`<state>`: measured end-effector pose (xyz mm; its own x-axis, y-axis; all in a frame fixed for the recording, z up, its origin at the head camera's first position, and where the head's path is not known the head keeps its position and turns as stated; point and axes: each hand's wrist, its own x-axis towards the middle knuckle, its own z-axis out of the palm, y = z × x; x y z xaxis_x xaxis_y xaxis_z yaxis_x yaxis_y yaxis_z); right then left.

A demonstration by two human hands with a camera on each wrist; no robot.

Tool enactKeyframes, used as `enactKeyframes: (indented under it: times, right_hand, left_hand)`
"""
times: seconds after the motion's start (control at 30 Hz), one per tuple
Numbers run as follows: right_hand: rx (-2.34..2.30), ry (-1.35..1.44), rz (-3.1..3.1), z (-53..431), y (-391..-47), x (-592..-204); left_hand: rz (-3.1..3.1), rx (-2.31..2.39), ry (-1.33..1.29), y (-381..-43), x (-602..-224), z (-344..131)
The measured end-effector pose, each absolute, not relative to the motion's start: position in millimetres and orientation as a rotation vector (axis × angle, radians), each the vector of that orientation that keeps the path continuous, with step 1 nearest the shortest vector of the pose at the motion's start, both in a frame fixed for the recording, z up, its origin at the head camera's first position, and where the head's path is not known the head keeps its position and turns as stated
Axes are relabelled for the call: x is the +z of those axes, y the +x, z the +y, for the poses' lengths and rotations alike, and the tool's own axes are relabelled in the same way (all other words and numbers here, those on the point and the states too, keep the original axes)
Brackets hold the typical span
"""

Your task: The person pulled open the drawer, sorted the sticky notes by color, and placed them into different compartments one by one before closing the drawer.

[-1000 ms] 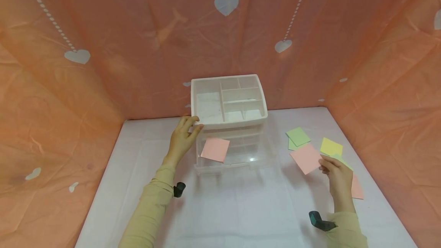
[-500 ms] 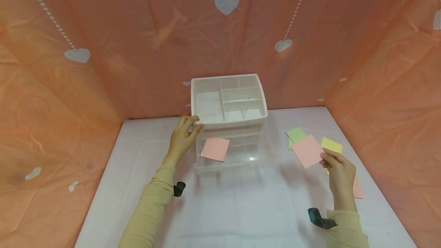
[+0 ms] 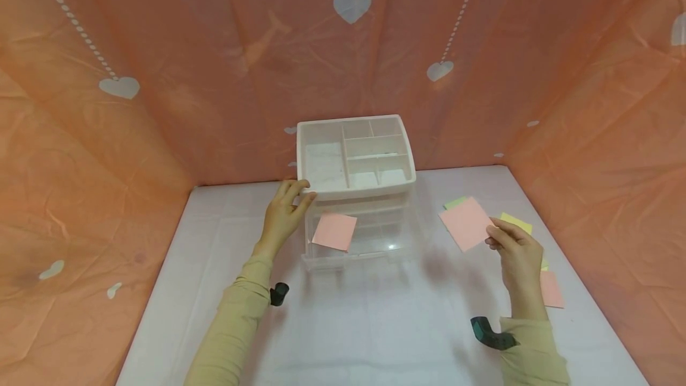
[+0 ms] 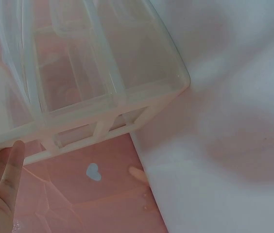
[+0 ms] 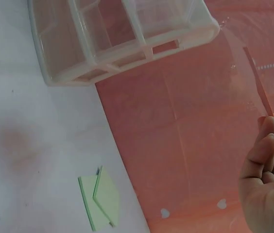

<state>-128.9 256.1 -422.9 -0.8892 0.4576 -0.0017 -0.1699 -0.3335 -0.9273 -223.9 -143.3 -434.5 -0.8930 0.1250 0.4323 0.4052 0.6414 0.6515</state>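
- A pink note (image 3: 465,224) is pinched at one corner between the thumb and fingers of the right hand (image 3: 517,258); the grip is narrow, with only the paper held in it.
- That note is held up off the tabletop (image 3: 375,326), to the right of the plastic box (image 4: 120,92) and apart from it; in the right wrist view it is seen nearly edge-on.
- The front left corner of the white tray (image 3: 356,194) on top of the box is held by the left hand (image 3: 281,216), with the rim between thumb and fingers; the grip is narrow there.
- The tray is divided into one large compartment on the left and several smaller ones on the right.
- Below the tray, a clear drawer (image 3: 324,264) is seen pulled out at the front; in its left part a second pink note (image 3: 334,232) is seen.
- Two overlapping green notes (image 5: 108,194) are laid on the tabletop; in the head view they are mostly covered by the held note.
- Farther right, a yellow note (image 3: 517,223) is partly hidden by the right hand, and a third pink note (image 3: 552,289) is seen just beside the wrist.
- A black wrist camera is worn on the left arm (image 3: 279,294) and another on the right.
- The tabletop is enclosed by an orange cloth (image 3: 230,94) printed with white hearts.
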Motion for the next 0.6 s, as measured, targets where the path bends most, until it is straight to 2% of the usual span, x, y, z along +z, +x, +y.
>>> enactKeyframes:
  times: [0.6]
  right_hand:
    - [2.142,-0.157,-1.815,213,-154,-412]
  left_hand:
    - [-2.519,-1.109,-0.405,-224,-436,-142]
